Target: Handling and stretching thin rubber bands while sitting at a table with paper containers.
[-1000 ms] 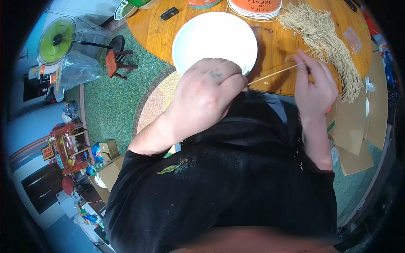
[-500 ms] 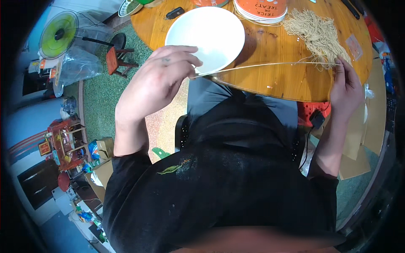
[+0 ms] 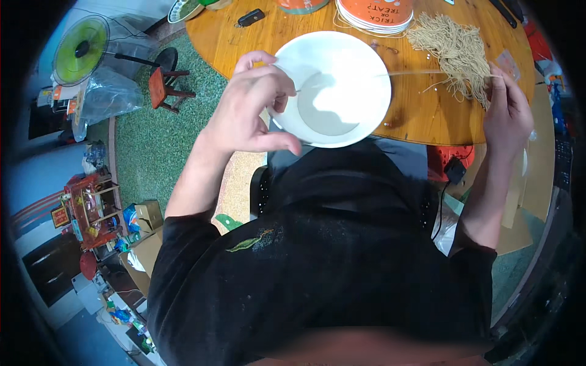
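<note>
A large white bowl (image 3: 345, 46) overlaps the table's near edge, its inside facing me. My left hand (image 3: 256, 100) is at its left rim, fingers curled over the inside and thumb outside near the front rim. The index finger sticks up, apart from the others. Close to the far right, my right hand (image 3: 506, 107) pinches one end of a thin tan string (image 3: 421, 72) between thumb and fingertips. That string runs left, almost level, over the bowl, where it fades against the white. A loose heap of tan strings (image 3: 455, 52) lies beside my right hand.
The round wooden table (image 3: 226, 36) carries orange paper buckets (image 3: 375, 15), a black key fob (image 3: 249, 17) and a small clear packet (image 3: 506, 61). A patterned dish (image 3: 183, 9) stands far left. On the floor are a wooden stool (image 3: 160, 88) and a green fan (image 3: 80, 52).
The bowl has moved right and toward me. My left hand has shifted right and opened from a pinch on the string to a spread hold at the rim. My right hand moved slightly right.
</note>
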A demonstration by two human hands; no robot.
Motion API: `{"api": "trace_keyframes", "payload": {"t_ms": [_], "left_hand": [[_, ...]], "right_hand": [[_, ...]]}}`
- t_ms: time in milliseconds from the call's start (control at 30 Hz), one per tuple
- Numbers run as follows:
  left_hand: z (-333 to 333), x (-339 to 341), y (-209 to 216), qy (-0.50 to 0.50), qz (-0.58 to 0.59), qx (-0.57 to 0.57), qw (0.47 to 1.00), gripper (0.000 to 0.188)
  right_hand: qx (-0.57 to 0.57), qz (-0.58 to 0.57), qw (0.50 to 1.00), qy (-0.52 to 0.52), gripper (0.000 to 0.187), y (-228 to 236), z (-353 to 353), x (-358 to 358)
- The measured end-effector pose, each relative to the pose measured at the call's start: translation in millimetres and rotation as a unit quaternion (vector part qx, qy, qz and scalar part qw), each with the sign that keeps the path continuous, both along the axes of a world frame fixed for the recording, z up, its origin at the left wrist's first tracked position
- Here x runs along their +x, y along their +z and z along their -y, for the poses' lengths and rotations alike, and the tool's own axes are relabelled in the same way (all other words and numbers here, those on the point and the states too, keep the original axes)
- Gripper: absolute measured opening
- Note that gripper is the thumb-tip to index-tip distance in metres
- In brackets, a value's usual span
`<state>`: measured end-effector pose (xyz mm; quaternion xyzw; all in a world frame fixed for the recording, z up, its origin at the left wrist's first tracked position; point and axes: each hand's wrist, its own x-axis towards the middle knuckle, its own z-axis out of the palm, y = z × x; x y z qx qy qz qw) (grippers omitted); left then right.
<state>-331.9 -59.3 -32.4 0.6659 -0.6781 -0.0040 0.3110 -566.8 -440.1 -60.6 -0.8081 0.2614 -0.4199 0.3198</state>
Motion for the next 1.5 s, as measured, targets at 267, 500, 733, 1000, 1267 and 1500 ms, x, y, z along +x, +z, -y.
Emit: {"api": "trace_keyframes", "payload": {"t_ms": [267, 500, 733, 1000, 1267, 1500], "left_hand": [[1.8, -42.0, -14.3, 0.014, 0.112, -0.299, 0.948, 0.053], [33.1, -93.2, 10.2, 0.100, 0.023, 0.005, 0.995, 0.036], [12.7, -52.4, 25.0, 0.143, 0.021, 0.101, 0.984, 0.032], [44.1, -78.0, 29.9, 0.184, 0.016, 0.064, 0.981, 0.049], [65.9, -62.3, 4.5, 0.249, -0.053, 0.146, 0.956, 0.026], [61.0, -53.2, 6.7, 0.254, -0.125, 0.183, 0.941, 0.012]], "right_hand": [[0.336, -0.181, 0.921, 0.083, 0.041, -23.8, -4.8, -2.4], [0.675, 0.128, 0.586, 0.431, 0.042, -46.6, -68.7, 7.0], [0.365, 0.140, 0.840, 0.376, 0.047, -59.1, -111.1, 35.9], [0.371, 0.098, 0.836, 0.392, 0.050, -64.6, -137.4, 45.1], [0.367, 0.150, 0.832, 0.387, 0.048, -73.4, -144.5, 53.2], [0.459, 0.192, 0.768, 0.403, 0.049, -87.8, -149.5, 55.8]]}}
